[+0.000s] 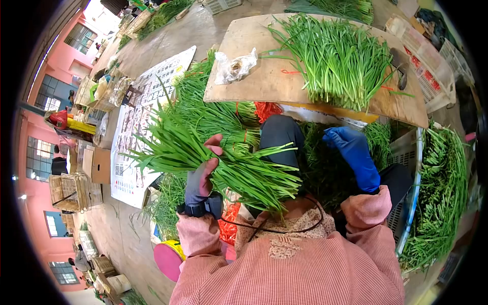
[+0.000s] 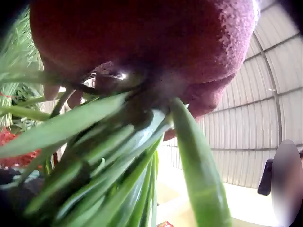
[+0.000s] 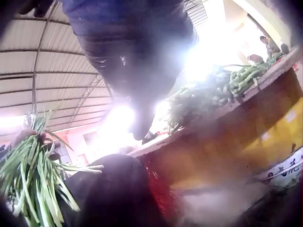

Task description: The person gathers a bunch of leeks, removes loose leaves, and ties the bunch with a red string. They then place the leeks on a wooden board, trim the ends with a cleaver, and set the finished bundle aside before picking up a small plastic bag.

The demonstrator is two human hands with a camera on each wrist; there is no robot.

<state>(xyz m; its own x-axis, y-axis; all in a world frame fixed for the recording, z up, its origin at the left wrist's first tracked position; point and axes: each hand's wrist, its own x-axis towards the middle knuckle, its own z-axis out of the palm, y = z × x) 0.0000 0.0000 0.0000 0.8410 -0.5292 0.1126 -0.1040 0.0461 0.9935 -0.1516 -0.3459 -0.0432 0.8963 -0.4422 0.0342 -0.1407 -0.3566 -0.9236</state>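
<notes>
A loose bunch of garlic chives (image 1: 254,178) lies across my left hand (image 1: 202,178), which grips it around the middle in a grey glove with bare fingertips. Leaves point to the left and cut stems to the right, over my lap. Close up in the left wrist view, the green blades (image 2: 113,156) pass out beneath the curled fingers. My right hand (image 1: 351,152), in a blue glove, hangs above the dark area right of my knee, its fingers loosely bent and holding nothing visible. Just in front of it is the wooden board (image 1: 244,38), bearing a large heap of chives (image 1: 340,61).
On the board lie a clear plastic bag (image 1: 236,67) and red ties (image 1: 292,72). Tied chive bundles (image 1: 203,109) are stacked left of my knee beside a printed sheet (image 1: 124,173). A crate (image 1: 404,150) and more chives (image 1: 437,193) stand at the right.
</notes>
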